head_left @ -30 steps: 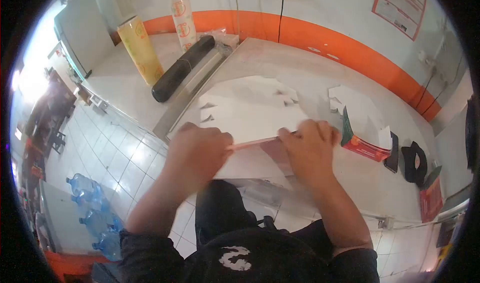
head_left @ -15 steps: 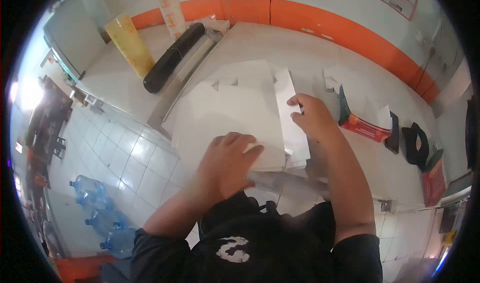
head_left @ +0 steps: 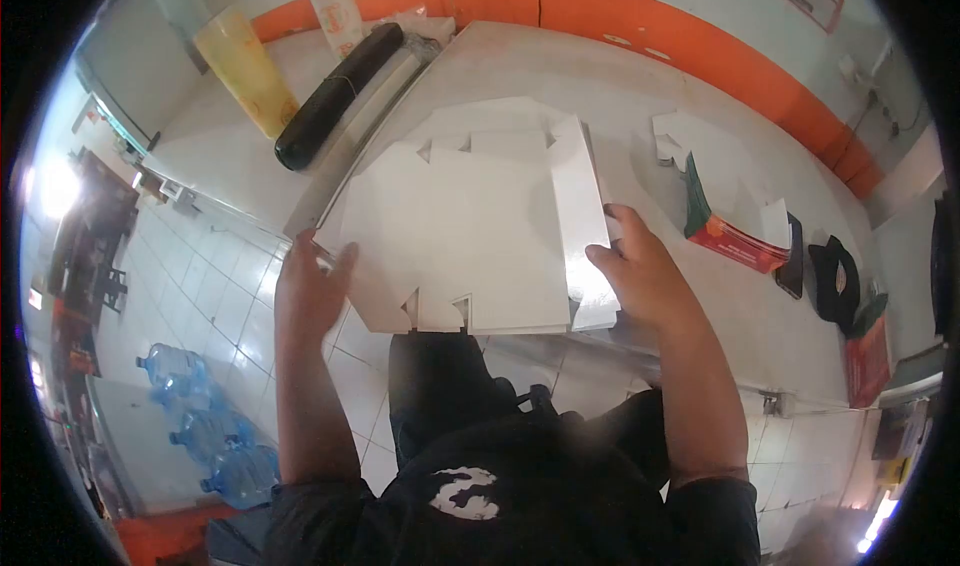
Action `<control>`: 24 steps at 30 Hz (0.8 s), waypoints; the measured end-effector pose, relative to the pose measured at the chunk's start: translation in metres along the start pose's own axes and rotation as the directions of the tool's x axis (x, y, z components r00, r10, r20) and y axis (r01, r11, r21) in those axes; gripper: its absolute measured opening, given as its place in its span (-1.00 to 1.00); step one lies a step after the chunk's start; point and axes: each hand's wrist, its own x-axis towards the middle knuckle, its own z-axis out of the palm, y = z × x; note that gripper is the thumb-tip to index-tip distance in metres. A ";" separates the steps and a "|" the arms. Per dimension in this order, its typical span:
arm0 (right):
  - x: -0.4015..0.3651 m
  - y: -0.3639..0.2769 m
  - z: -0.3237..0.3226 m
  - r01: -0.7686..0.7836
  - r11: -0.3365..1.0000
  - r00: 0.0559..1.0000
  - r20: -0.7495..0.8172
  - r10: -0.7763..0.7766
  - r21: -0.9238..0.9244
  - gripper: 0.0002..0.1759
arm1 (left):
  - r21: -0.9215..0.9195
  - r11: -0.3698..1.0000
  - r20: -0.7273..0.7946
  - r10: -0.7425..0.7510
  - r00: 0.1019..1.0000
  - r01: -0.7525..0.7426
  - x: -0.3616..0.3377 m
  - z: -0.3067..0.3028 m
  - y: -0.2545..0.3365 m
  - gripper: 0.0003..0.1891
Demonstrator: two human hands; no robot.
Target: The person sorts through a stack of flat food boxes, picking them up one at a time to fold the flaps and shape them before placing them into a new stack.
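Note:
A stack of flat white die-cut cardboard sheets (head_left: pixel 460 231) lies at the near edge of the table, with small triangular cut-outs along its edges. On its right side is a narrower glossy white flap (head_left: pixel 583 211). My left hand (head_left: pixel 315 281) grips the left edge of the stack between thumb and fingers. At the right edge, my right hand (head_left: pixel 640 266) has its thumb on the glossy flap and its fingers around the side.
The white table (head_left: pixel 500 61) carries a black roll (head_left: pixel 340 96) and a yellow roll (head_left: pixel 247 73) at back left. To the right are a red and green folded box (head_left: pixel 735 243), a phone (head_left: pixel 790 258) and a black item (head_left: pixel 833 284). Blue water bottles (head_left: pixel 210 421) stand lower left.
My left hand has moved left, off the top of the sheets and onto their left edge. My right hand has shifted slightly down and out to the right edge.

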 end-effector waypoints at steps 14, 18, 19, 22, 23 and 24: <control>0.005 -0.011 -0.015 0.506 0.862 0.813 -0.356 -0.460 0.041 -0.41 | -0.894 0.274 -0.292 0.246 0.924 -0.355 0.012 -0.003 0.004 -0.50; 0.012 0.013 -0.006 0.492 0.857 0.811 -0.439 -0.387 0.154 -0.44 | -0.912 0.219 -0.276 0.296 0.914 -0.346 0.019 0.032 -0.001 -0.41; 0.013 0.017 -0.005 0.463 0.879 0.819 -0.434 -0.377 0.111 -0.43 | -0.919 0.204 -0.273 0.285 0.919 -0.336 0.016 0.037 0.004 -0.41; 0.009 0.017 0.003 0.401 0.916 0.827 -0.433 -0.358 0.008 -0.43 | -0.868 0.305 -0.311 0.278 0.909 -0.391 0.012 0.039 0.012 -0.40; 0.008 0.014 0.006 0.405 0.914 0.816 -0.446 -0.368 -0.012 -0.42 | -0.829 0.358 -0.343 0.281 0.896 -0.429 0.013 0.040 0.014 -0.41; 0.008 0.011 0.006 0.412 0.910 0.802 -0.461 -0.380 -0.034 -0.42 | -0.783 0.480 -0.291 0.277 0.916 -0.395 0.010 0.028 0.020 -0.43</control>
